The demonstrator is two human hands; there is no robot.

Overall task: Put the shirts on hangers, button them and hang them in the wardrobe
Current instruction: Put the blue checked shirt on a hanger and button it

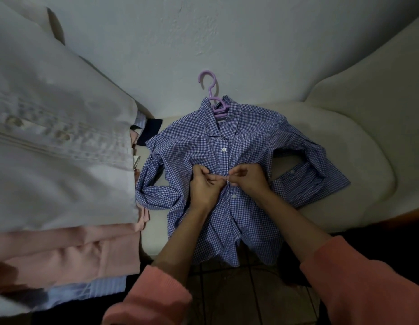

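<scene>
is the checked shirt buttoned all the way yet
No, partly. The checked shirt gapes open at the hem; both hands pinch its placket mid-chest.

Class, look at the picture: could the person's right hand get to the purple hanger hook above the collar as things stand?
Probably yes. The hanger hook lies bare against the wall beyond the checked shirt, with nothing over it. But the right hand is pinching the shirt front with the left hand, so it must let go first.

A cream sofa [358, 141] stands against a textured wall [203, 31].
</scene>
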